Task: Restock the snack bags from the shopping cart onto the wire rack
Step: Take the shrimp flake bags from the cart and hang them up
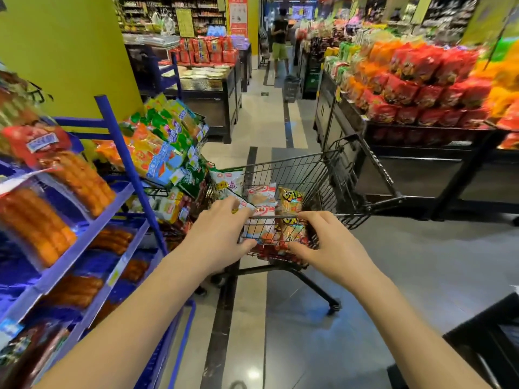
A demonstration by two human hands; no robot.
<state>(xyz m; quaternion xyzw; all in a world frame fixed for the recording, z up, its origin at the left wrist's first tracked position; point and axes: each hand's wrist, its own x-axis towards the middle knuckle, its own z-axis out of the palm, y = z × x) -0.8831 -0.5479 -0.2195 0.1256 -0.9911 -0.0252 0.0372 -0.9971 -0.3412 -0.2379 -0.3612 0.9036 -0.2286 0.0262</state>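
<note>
Supermarket aisle (254, 113); left grip (222, 234), right grip (331, 240) both curled round shopping cart (295, 169) rim; snack bags (290, 202) labels unreadable

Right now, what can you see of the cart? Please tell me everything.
The cart is small, of dark metal wire on a dark frame, with one wheel in view. It stands upright on the shiny floor, close beside the rack. Snack bags lie in its basket. The left hand and right hand grip its near wall, thumbs on the wire.
</note>
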